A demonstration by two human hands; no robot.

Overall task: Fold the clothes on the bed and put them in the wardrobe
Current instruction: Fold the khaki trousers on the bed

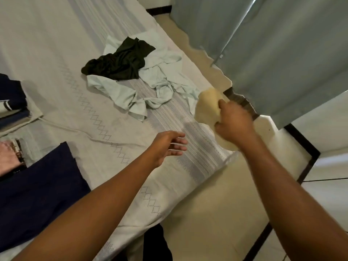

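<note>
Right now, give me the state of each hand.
Left hand: open, holding nothing.
Right hand: closed, gripping the pale yellow cloth.

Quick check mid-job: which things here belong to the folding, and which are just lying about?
Job: cream garment in the right hand; dark garment; pale blue garment under it; navy cloth; folded stack at the left edge.
Lying about: curtain, bed sheet, floor.

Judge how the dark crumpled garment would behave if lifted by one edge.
Probably floppy: the dark garment lies crumpled in soft folds. Likely light; it rests atop the pale blue clothes. Its faint sheen hints at slipperiness.
</note>
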